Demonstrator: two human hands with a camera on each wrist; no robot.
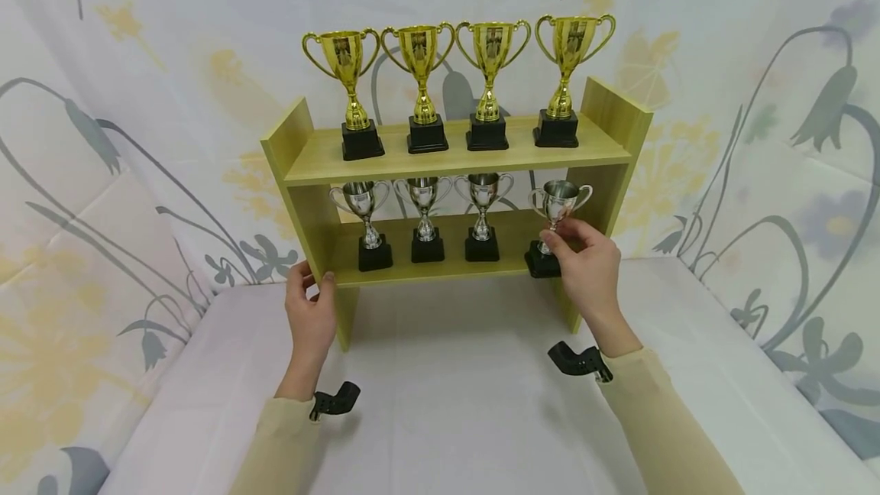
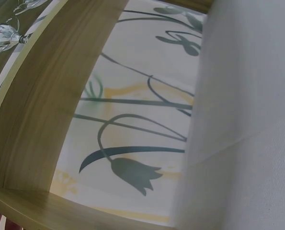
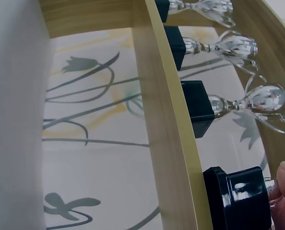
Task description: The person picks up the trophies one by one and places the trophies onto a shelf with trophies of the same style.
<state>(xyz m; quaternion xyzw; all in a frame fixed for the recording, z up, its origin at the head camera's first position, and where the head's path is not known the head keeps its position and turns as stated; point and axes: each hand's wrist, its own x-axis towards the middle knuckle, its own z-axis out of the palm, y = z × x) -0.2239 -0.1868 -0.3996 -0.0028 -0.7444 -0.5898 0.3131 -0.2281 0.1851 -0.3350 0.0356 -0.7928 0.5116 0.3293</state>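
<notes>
My right hand (image 1: 590, 266) pinches the stem of a silver trophy cup (image 1: 558, 201) at the right end of the lower shelf. In the right wrist view its black base (image 3: 245, 196) is at the shelf's front edge; whether it touches the board I cannot tell. My left hand (image 1: 312, 312) grips the left side panel of the wooden shelf unit (image 1: 440, 163), thumb in front and fingers behind. Three more silver trophies, the nearest a silver cup (image 1: 483, 189), stand upright in a row on the lower board. Several gold trophies (image 1: 422, 52) line the top board.
The shelf unit stands on a white cloth-covered table (image 1: 454, 373) before a floral backdrop (image 1: 756, 136). Its side panels rise at both ends, the right panel (image 1: 615, 128) close to the held trophy. The upper board hangs over the silver cups. Both wrists carry black camera mounts (image 1: 577, 360).
</notes>
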